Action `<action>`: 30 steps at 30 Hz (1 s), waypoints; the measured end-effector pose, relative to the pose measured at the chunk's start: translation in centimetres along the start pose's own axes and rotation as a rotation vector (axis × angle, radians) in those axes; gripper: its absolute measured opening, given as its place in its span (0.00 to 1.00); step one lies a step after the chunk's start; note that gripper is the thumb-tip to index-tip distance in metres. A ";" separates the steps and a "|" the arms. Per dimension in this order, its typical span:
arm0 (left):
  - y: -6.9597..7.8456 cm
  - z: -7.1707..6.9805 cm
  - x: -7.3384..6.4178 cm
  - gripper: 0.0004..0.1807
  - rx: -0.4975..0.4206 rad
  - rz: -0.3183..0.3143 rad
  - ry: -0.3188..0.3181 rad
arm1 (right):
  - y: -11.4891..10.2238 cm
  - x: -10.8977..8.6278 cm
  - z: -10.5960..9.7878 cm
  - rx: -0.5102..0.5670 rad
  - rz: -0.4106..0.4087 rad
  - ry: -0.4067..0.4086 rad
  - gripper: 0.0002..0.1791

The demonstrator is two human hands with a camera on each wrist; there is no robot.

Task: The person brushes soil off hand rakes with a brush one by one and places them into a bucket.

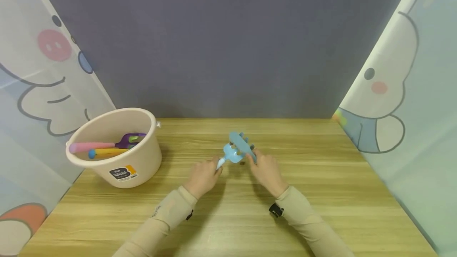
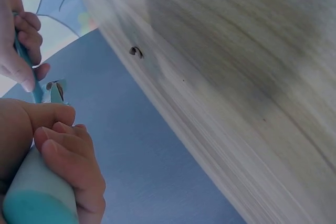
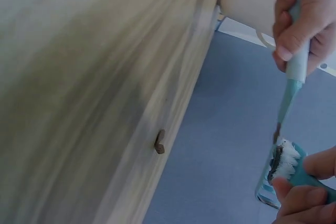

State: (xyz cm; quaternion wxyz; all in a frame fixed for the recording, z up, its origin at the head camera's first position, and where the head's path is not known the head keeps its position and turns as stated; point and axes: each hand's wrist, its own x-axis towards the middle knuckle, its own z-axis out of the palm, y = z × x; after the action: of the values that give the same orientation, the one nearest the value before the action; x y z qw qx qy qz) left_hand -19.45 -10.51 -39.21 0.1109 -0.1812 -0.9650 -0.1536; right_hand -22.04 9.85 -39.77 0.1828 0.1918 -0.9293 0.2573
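Note:
My left hand [image 1: 203, 177] grips the pale handle of a small light blue garden fork [image 1: 233, 154], whose head points away to the right. Brown dirt clings to that head in the right wrist view. With my right hand [image 1: 267, 173] I hold a blue brush [image 1: 241, 142] by its handle. In the right wrist view its white bristles [image 3: 286, 161] lie against the dirty fork head, and the brush partly hides it. Both tools are above the wooden table [image 1: 228, 217]. Below them a small brown crumb [image 1: 242, 163] lies on the wood.
At the left stands a cream bucket [image 1: 143, 169] holding a purple fork with a pink handle [image 1: 94, 146] and a tool with a yellow-orange handle [image 1: 107, 152]. A dark grey panel [image 1: 228, 50] rises behind the table; printed cartoon panels flank both sides.

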 end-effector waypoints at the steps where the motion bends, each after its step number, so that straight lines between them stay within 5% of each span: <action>1: 0.0 0.0 0.0 0.09 0.000 0.002 0.002 | -0.1 -0.1 0.1 -0.018 -0.010 0.001 0.16; 8: 0.0 -0.2 -0.2 0.10 -0.002 -0.004 0.016 | -0.9 -0.9 0.6 -0.059 -0.108 -0.046 0.11; 19: -0.2 -0.3 -0.5 0.09 -0.027 -0.021 0.011 | -1.2 -0.5 0.2 0.055 -0.082 -0.035 0.11; 25: -0.3 -0.3 -0.6 0.08 -0.016 -0.031 0.017 | -0.5 0.1 0.0 -0.071 -0.079 0.055 0.13; 30: -0.4 -0.3 -0.8 0.09 -0.003 -0.019 0.024 | -0.5 -0.1 0.1 -0.142 -0.123 0.007 0.11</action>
State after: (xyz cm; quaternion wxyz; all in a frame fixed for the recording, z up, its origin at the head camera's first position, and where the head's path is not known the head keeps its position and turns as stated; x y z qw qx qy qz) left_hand -18.87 -11.23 -39.25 0.1208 -0.1702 -0.9650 -0.1585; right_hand -21.77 9.41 -39.64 0.2146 0.2341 -0.9310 0.1797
